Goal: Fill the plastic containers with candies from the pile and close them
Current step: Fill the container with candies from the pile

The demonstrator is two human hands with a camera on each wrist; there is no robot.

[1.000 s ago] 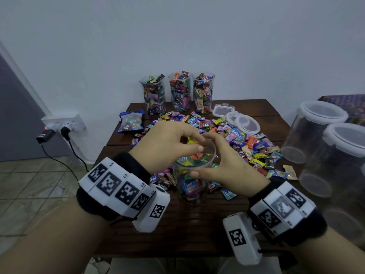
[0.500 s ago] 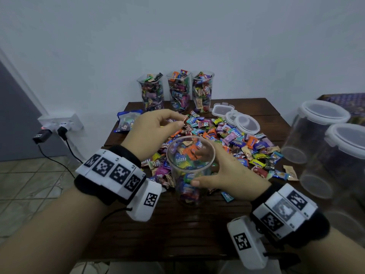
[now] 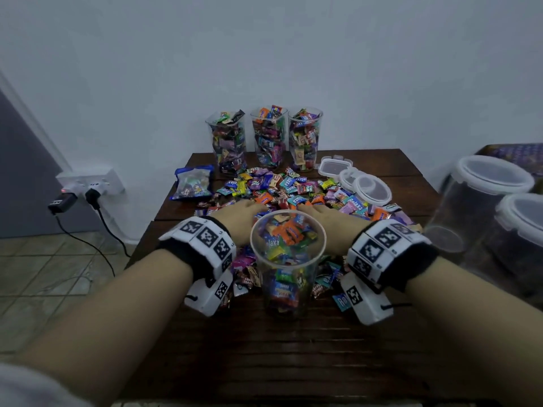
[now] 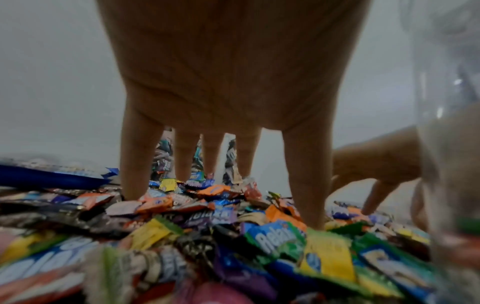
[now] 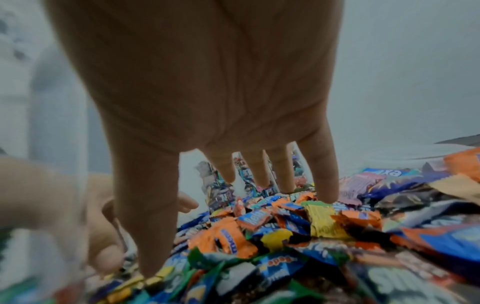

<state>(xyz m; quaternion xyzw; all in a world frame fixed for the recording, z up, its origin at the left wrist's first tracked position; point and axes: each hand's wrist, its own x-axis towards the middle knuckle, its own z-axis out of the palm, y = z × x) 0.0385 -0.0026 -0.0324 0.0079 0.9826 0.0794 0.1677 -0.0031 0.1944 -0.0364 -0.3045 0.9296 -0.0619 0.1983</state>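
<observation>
A clear plastic container (image 3: 288, 277) stands upright near the front of the wooden table (image 3: 293, 353), about two-thirds full of wrapped candies. Nothing holds it. Behind it spreads the candy pile (image 3: 282, 189). My left hand (image 3: 235, 218) reaches past the container's left side and my right hand (image 3: 326, 218) past its right side. In the left wrist view the spread fingers (image 4: 135, 164) point down with their tips on the wrappers. The right wrist view shows the same: straight fingers (image 5: 322, 174) touching the candies, nothing held.
Three full, lidless containers (image 3: 269, 136) line the back edge by the wall. Loose lids (image 3: 373, 190) lie at the back right, a blue candy bag (image 3: 192, 183) at the back left. Two big empty lidded jars (image 3: 493, 201) stand close on the right. Plugs and cables (image 3: 91, 195) hang on the left wall.
My right hand has let go of the container's side. Both hands have moved forward and down onto the pile behind it, fingers spread. The container stays where it was.
</observation>
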